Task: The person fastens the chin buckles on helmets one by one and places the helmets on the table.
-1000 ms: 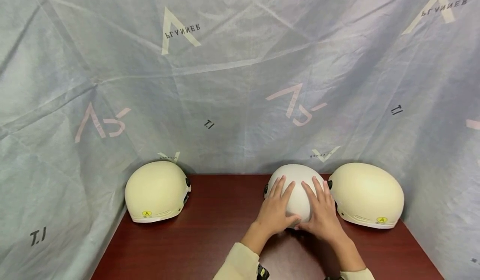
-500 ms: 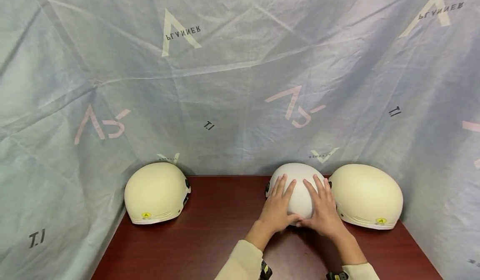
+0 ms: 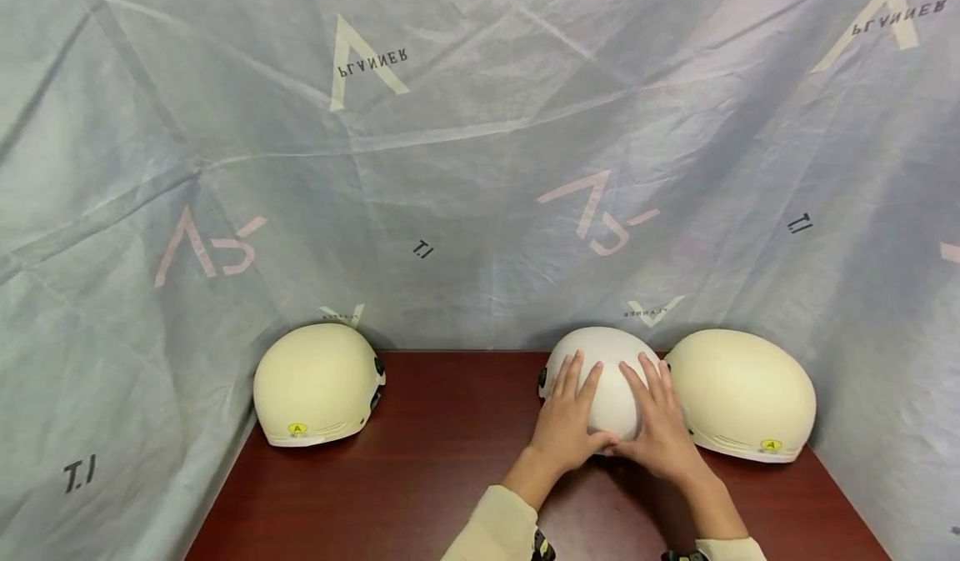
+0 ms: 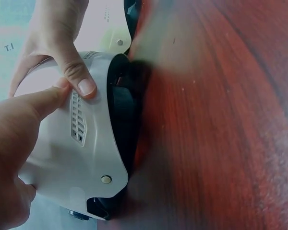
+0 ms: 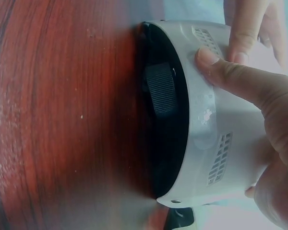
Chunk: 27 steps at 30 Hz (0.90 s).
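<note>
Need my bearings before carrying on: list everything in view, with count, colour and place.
White helmet: one, white with black interior, under both hands
Left-hand cream helmet: one, cream, table's far left
Right-hand cream helmet: one, cream, right of the white one
Stickers: two, yellow, one per cream helmet
Table: one, reddish brown, beneath the helmets
Printed cloth: count unclear, grey, back and sides
Left hand: one, bare, on white helmet
Right hand: one, bare, on white helmet
Sleeves: two, cream, bottom edge
</note>
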Each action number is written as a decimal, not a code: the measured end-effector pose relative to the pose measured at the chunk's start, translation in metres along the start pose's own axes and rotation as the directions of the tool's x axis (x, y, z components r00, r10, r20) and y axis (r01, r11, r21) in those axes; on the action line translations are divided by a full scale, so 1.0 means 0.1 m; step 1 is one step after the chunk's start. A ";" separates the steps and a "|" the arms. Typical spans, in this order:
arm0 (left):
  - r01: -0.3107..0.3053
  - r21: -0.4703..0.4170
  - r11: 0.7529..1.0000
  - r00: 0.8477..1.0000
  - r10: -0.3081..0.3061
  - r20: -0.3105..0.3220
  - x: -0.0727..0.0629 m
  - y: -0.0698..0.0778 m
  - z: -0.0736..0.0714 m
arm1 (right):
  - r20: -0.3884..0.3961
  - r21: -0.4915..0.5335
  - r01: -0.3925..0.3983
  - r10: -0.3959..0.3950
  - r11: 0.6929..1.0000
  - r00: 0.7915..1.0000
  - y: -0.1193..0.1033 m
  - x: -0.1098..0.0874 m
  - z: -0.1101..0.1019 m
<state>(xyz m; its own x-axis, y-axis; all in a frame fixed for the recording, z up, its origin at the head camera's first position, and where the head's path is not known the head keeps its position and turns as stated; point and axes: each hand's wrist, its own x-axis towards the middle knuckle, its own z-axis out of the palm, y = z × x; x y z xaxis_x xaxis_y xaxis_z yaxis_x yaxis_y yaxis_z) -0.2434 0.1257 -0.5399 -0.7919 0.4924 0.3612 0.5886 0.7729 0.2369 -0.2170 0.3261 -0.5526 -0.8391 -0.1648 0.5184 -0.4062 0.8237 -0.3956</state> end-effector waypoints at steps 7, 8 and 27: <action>-0.030 0.031 0.999 1.000 0.030 -0.005 0.02 0.06 0.04 | -0.020 0.023 -0.009 0.010 1.000 1.000 0.05 -0.06 -0.03; -0.031 0.039 0.999 0.999 0.031 -0.011 0.02 0.07 0.05 | -0.021 0.026 -0.007 0.007 1.000 1.000 0.06 -0.07 -0.03; -0.025 0.074 0.997 0.999 0.027 -0.033 0.03 0.15 0.08 | 0.012 0.108 -0.025 0.024 0.994 1.000 0.18 -0.11 -0.10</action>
<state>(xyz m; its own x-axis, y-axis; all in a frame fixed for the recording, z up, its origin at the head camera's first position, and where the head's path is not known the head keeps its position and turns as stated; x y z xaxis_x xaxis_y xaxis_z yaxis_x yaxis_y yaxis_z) -0.2387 0.1420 -0.5424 -0.7697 0.5000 0.3969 0.5947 0.7877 0.1608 -0.2113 0.3482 -0.5575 -0.8526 -0.1518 0.4999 -0.4222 0.7639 -0.4881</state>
